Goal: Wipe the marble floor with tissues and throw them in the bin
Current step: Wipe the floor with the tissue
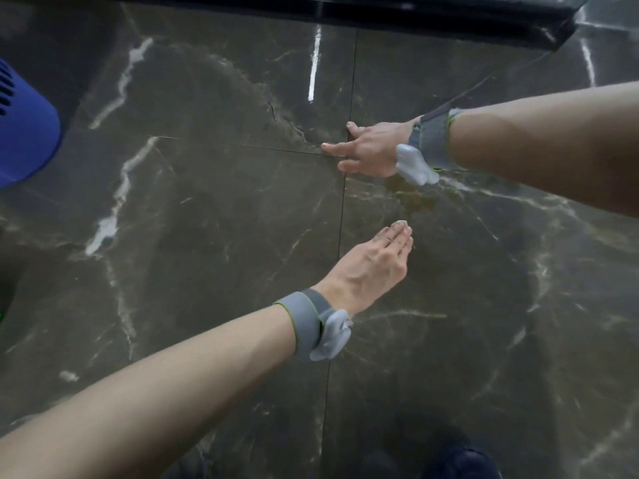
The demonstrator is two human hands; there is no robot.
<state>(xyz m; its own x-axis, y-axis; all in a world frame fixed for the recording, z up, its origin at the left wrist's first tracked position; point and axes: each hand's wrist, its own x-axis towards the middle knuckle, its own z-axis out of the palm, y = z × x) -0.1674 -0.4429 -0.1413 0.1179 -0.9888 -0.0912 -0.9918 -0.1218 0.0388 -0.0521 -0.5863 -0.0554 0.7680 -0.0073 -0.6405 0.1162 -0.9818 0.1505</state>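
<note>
Marble floor (214,209), dark with pale veins, carries a yellowish smear (413,197) between the hands: just beyond the left hand (373,264), whose straight fingers lie pressed together pointing at it, and beside the wrist of the right hand (370,152), spread flat over a tile joint (353,81). No tissue shows for certain, only a pale scrap (400,223) at the left fingertips; a blue slotted container (24,133), perhaps the bin, stands well left.

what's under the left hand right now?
Around the left hand only marble floor shows. A small pale scrap pokes out past its fingers, possibly tissue. Anything under the palm is covered.
</note>
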